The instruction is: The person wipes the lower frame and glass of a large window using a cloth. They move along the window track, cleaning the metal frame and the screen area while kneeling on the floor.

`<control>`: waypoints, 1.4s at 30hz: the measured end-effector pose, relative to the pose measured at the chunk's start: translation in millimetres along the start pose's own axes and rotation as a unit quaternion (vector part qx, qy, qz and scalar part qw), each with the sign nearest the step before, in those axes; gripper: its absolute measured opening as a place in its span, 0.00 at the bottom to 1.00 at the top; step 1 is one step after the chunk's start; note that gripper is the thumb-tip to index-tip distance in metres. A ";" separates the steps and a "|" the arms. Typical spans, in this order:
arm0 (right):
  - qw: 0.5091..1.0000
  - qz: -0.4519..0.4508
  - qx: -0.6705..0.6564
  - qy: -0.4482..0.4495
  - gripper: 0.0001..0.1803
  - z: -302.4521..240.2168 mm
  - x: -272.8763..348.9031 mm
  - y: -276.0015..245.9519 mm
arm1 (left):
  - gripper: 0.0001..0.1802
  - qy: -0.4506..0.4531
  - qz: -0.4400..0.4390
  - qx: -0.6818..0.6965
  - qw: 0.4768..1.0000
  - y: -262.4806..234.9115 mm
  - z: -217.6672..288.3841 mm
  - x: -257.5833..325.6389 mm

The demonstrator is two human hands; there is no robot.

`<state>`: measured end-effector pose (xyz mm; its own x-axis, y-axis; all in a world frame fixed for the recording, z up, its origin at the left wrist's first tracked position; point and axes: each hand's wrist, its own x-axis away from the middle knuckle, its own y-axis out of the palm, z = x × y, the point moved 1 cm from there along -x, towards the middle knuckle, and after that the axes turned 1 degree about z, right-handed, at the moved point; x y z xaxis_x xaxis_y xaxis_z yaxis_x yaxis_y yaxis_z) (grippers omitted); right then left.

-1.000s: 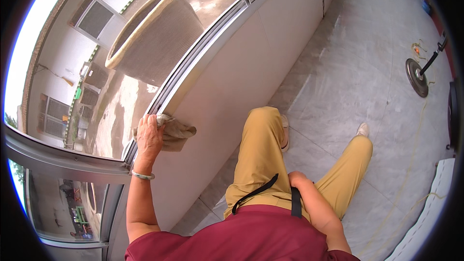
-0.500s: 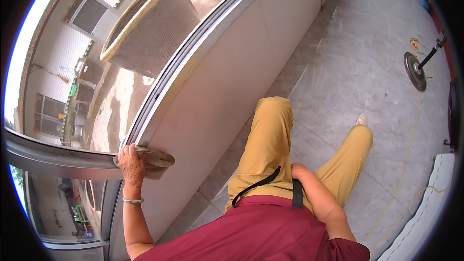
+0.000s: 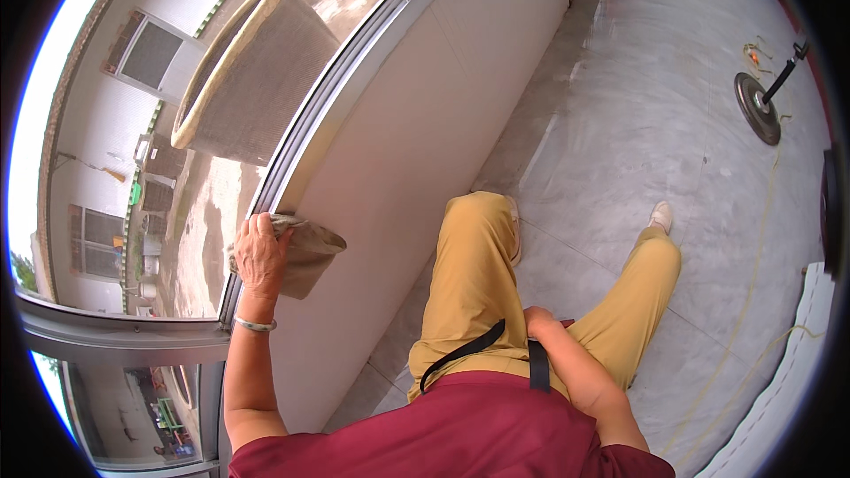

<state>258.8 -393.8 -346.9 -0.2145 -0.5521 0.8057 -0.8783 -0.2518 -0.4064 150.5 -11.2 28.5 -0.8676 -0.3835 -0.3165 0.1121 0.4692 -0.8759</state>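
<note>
My left hand (image 3: pixel 260 264) presses a grey-beige cloth (image 3: pixel 312 252) onto the metal window frame (image 3: pixel 297 143), fingers closed over it. One end of the cloth hangs down over the white wall below the sill, and a little of it shows on the glass side. A pale bracelet circles my left wrist. My right hand (image 3: pixel 538 320) rests by my inner thigh, against the mustard trousers (image 3: pixel 474 279) and near a dangling black strap (image 3: pixel 540 365). Its fingers are mostly hidden.
The white wall (image 3: pixel 416 115) runs along my left beside the grey tiled floor (image 3: pixel 620 115). Far right stands a black pole on a round weighted base (image 3: pixel 755 106), with a thin yellowish cord trailing near it. Through the glass shows a large rimmed tub (image 3: pixel 252 80).
My left hand has slid the cloth forward along the window frame, away from the corner post. My right hand stays by my thigh.
</note>
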 end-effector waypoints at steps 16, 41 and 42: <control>0.982 0.110 -0.058 -0.142 0.15 -1.7 -2.0 6.3 | 0.18 0.042 0.076 0.011 0.996 40.8 157.1 -269.3; 0.995 0.078 -0.056 -0.042 0.21 3.8 -3.5 -4.9 | 0.13 0.048 0.112 0.202 0.972 36.3 120.4 -226.2; 0.996 0.068 -0.043 -0.035 0.22 6.0 -4.1 -0.8 | 0.12 0.055 0.133 0.200 0.969 37.1 107.8 -204.5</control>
<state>262.9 -396.1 -352.4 -0.3059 -0.6319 0.7121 -0.8772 -0.1036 -0.4688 384.2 -1.1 21.4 -0.8258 -0.1936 -0.5297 0.4991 0.1863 -0.8463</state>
